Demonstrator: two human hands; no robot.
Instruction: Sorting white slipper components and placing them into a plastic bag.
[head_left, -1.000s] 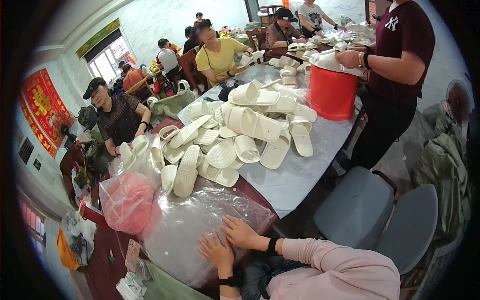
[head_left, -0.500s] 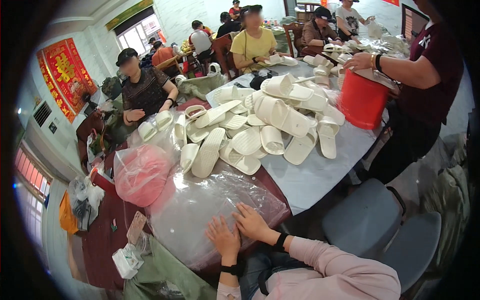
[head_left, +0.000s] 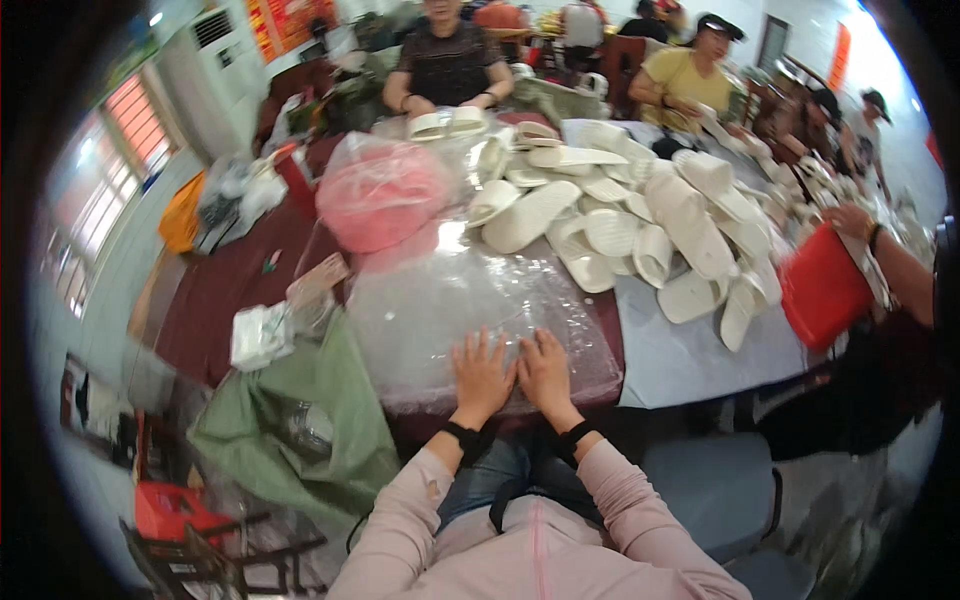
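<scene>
A stack of clear plastic bags (head_left: 430, 315) lies in front of me at the table's near edge. My left hand (head_left: 484, 378) rests flat on it, palm down, fingers spread. Beside it, with the thumbs close together, my right hand (head_left: 545, 375) also lies palm down, its fingers slightly bent and nothing in them. Past the bags, a heap of white slide slippers (head_left: 600, 215) spreads to the right. A pink bundle in clear plastic (head_left: 385, 190) sits at the far left of the stack.
At my left hangs an open green sack (head_left: 330, 430) near a white packet (head_left: 262, 335). A red bucket (head_left: 830, 285) stands at the right by another person's arm. A grey chair (head_left: 710, 490) is at my right. Several people sit across the table.
The view has swung left and down, so the slippers and bucket sit farther right in it. Both hands stay on the plastic bags, now side by side and pointing away from me.
</scene>
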